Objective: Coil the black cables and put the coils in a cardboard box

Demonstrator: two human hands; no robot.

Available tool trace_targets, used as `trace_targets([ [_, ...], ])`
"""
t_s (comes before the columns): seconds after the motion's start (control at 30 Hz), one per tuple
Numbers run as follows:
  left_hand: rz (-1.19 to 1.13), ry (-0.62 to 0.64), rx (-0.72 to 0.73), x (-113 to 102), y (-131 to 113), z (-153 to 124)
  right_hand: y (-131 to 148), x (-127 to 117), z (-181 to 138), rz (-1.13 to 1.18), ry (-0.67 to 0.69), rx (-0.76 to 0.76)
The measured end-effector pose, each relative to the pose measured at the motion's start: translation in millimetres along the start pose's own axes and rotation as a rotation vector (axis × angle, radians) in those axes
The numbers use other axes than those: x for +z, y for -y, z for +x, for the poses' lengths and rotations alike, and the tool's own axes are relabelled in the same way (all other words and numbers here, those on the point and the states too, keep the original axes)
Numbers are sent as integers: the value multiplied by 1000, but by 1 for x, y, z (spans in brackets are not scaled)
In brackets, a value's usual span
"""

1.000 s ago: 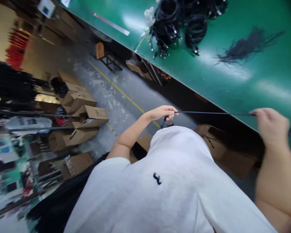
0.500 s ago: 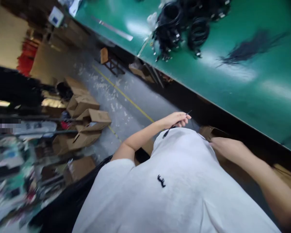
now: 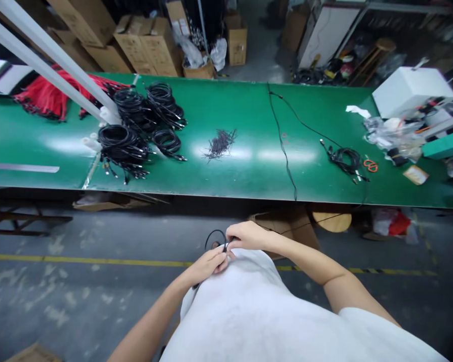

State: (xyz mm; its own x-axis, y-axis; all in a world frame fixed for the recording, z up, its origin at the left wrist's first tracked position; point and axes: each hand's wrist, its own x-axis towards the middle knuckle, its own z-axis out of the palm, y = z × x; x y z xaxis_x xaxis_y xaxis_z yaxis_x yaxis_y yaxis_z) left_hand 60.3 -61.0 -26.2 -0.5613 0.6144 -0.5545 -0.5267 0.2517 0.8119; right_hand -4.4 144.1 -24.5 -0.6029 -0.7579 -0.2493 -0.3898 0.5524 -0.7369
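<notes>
My left hand and my right hand meet in front of my white shirt, both closed on a thin black cable that arcs up in a small loop between them. A thin strand of it runs off to the right from my right hand, toward the long green table ahead. Across that table lies another long black cable, and a small coiled black cable rests to the right.
Several coiled black cable bundles and a pile of short black ties lie on the table. Red cables at the left, orange scissors and a white box at the right. Cardboard boxes stand behind; yellow floor line.
The view has swung from sideways to face the table squarely. My hands, earlier apart with the cable stretched between them, have come together at my chest, and the cable now forms a loop.
</notes>
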Motion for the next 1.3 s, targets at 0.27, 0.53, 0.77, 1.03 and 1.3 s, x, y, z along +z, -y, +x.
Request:
trace_targets([
  [0.27,-775,-446,196,-37,-37,-38,-68,-38,-35,369,-319,310],
  [0.53,-930,-580,108,-40,-34,-47,-117,-13,-55,320,-386,515],
  [0.77,-617,-137,39,-8,-19,-21,-35,-28,-4,55,-247,-127],
  [1.03,-772,62,90,-12,-21,-25,-30,-29,19,185,-180,-182],
  [1.3,-963,-907,582,-50,-60,-93,-131,-6,-35,115,-245,343],
])
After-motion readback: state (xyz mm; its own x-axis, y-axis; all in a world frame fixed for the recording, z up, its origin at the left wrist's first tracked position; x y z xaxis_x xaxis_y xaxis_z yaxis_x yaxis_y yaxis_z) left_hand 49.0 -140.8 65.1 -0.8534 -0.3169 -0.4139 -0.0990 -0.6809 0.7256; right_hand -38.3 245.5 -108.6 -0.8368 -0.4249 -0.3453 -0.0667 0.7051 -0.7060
